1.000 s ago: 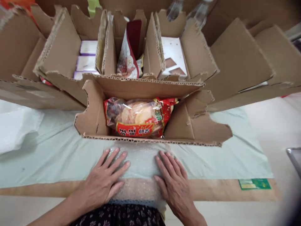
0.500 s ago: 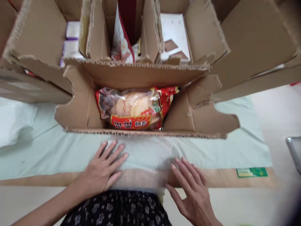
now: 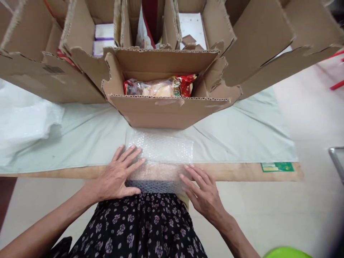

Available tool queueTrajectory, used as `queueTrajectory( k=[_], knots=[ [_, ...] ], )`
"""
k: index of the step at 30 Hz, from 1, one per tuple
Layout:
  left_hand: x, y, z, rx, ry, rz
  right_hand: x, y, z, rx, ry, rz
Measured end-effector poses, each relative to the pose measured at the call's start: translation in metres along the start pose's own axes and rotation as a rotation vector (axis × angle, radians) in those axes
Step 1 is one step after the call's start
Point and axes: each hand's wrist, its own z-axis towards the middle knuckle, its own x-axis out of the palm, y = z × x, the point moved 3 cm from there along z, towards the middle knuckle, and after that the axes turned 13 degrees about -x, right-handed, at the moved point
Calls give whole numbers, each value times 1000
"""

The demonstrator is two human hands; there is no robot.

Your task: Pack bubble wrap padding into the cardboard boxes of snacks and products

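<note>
A sheet of bubble wrap (image 3: 161,157) lies on the table's near edge and hangs over it a little. My left hand (image 3: 118,175) rests flat on its left side, fingers spread and open. My right hand (image 3: 201,190) lies flat at its right edge, fingers stretched out, holding nothing. Just beyond the wrap stands an open cardboard box (image 3: 166,111) with a red and clear snack bag (image 3: 161,87) inside.
More open cardboard boxes (image 3: 88,43) stand behind, holding white packs and another snack bag (image 3: 146,28). A pale green cloth (image 3: 242,136) covers the table, with a white bag (image 3: 24,122) at left. A green label (image 3: 276,167) sits on the wooden edge (image 3: 242,172).
The view has pulled back and lower, so the boxes look farther away. My right hand has come back onto the right edge of the bubble wrap. My left hand stays flat on it.
</note>
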Motion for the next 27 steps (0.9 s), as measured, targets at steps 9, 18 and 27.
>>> queueTrajectory(
  k=[9, 18, 27],
  knots=[
    [6, 11, -16, 5, 138, 94, 22, -3, -7, -6, -4, -132],
    [-10, 10, -13, -27, -201, -319, 1, -13, 15, 177, -175, 306],
    [-6, 11, 28, -480, -320, -99, 9, -24, 25, 408, -175, -187]
  ],
)
